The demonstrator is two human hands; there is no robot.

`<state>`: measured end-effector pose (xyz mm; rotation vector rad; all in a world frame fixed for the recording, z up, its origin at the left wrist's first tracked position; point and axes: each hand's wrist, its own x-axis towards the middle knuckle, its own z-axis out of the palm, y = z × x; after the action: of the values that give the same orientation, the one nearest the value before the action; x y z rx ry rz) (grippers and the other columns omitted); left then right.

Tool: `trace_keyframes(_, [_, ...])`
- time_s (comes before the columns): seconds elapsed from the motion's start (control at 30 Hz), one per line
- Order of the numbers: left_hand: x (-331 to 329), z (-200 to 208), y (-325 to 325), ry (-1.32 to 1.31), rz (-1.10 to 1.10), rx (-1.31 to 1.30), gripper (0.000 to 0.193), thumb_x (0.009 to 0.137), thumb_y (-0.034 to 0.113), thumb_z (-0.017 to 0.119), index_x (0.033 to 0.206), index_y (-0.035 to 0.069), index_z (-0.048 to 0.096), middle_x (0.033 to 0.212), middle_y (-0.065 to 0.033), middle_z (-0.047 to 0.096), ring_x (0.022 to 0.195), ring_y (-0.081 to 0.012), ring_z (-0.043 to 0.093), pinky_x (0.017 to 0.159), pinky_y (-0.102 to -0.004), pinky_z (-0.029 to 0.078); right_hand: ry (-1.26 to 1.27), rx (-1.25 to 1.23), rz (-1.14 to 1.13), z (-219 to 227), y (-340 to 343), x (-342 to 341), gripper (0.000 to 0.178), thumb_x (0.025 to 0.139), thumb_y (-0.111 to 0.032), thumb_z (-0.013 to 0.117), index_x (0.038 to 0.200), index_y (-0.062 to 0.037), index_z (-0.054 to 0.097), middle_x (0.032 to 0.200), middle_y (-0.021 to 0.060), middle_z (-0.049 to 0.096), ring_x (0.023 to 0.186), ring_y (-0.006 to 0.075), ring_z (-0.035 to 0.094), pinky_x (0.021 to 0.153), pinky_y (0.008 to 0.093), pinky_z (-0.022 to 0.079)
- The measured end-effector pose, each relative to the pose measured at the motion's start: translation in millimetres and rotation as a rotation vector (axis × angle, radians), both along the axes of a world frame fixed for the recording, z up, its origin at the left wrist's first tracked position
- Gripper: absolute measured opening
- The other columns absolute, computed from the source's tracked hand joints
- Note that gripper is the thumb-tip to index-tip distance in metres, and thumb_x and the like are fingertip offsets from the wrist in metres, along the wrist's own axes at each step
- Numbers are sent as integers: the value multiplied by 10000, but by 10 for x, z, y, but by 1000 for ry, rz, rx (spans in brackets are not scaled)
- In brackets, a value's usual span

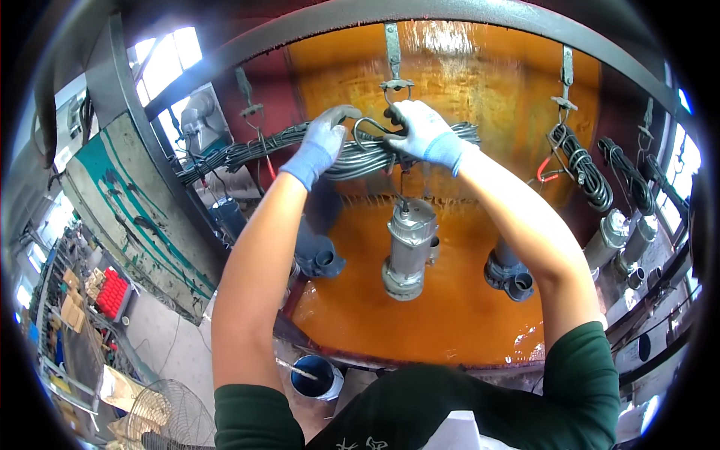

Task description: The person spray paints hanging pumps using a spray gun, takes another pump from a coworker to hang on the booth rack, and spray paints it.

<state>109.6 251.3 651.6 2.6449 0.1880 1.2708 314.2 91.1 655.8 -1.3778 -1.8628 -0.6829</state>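
Note:
Both of my hands wear pale blue-grey gloves with dark fingertips, raised at a coiled black cable (360, 163) beneath a hanging metal hook (395, 84). My left hand (327, 139) is closed around the bundle's left part, its fingertips partly hidden. My right hand (424, 129) is bent round the cable close under the hook, thumb and fingers curled on it. A loop of cable stands up between the hands. Below the coil hangs a silver-grey submersible pump (409, 251), upright, over an orange-stained booth.
Painted pumps hang at left (319, 251) and right (510, 271). More cable coils (581, 166) and silver pumps (609, 238) hang farther right. A curved steel beam (315, 31) crosses overhead. A dark bucket (316, 376) with a stick and a wire fan (171, 416) stand lower left.

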Motion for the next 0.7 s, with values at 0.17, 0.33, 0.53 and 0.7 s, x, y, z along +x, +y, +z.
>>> trace_keyframes(0.17, [275, 330, -121, 483, 67, -353, 571, 916, -10, 456, 1464, 99, 573, 1064, -109, 676, 820, -146, 560, 738, -283, 488, 128, 211, 19, -44, -506, 336, 388, 900, -182, 720, 1251, -35, 642, 1202, 151, 662, 1120, 315, 626, 979, 406, 522])
trace_keyframes(0.33, [303, 258, 318, 533, -79, -516, 465, 1079, 397, 489, 1461, 152, 586, 1119, -63, 698, 906, -147, 599, 792, -307, 495, 347, 183, 72, -336, -1251, 128, 250, 935, -42, 605, 1180, -15, 644, 1093, 150, 689, 963, 290, 688, 892, 349, 541])
trace_keyframes(0.53, [507, 243, 388, 662, -70, -624, 645, 1114, 527, 272, 1396, 57, 612, 1281, -146, 686, 1119, -235, 619, 1021, -367, 448, 543, -147, -187, -1576, -2665, 53, 123, 849, 47, 570, 923, 4, 659, 885, 143, 703, 847, 306, 701, 776, 373, 557])
trace_keyframes(0.7, [505, 283, -69, 589, -477, -898, 771, 1080, 624, 299, 1391, -25, 577, 1244, -187, 701, 1077, -237, 682, 986, -348, 542, 973, -346, -466, -3524, -4079, -402, 159, 875, -11, 623, 997, -14, 725, 940, 157, 751, 854, 279, 726, 780, 362, 564])
